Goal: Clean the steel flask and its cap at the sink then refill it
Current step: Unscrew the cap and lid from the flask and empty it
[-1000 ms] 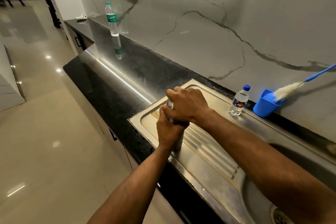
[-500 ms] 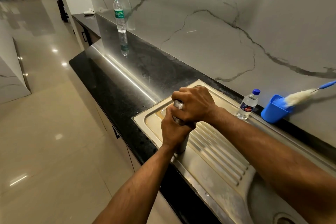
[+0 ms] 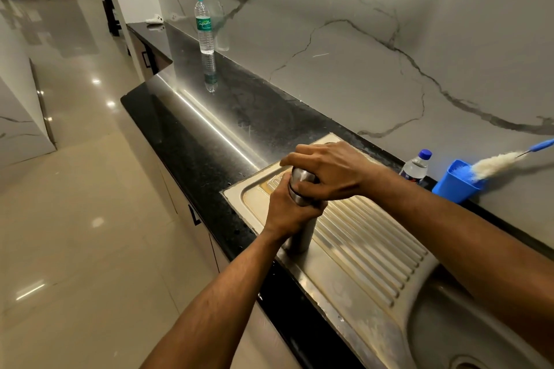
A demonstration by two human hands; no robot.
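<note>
The steel flask [image 3: 301, 235] stands upright on the ribbed drainboard [image 3: 368, 243] of the steel sink, near its front left corner. My left hand [image 3: 289, 208] is wrapped around the flask's body. My right hand [image 3: 328, 171] sits over the top, fingers closed on the steel cap [image 3: 302, 177]. A thin dark seam shows between the cap and the body. Most of the flask's middle is hidden by my hands.
The sink basin [image 3: 467, 335] with its drain lies at the lower right. A small water bottle [image 3: 415, 169], a blue cup [image 3: 455, 181] and a bottle brush [image 3: 494, 163] stand against the marble wall. A tall water bottle [image 3: 204, 27] stands far back on the black counter [image 3: 192, 141].
My right hand has turned on the cap, its fingers now spread further over the top. The flask stays in place on the drainboard. The camera view has shifted slightly.
</note>
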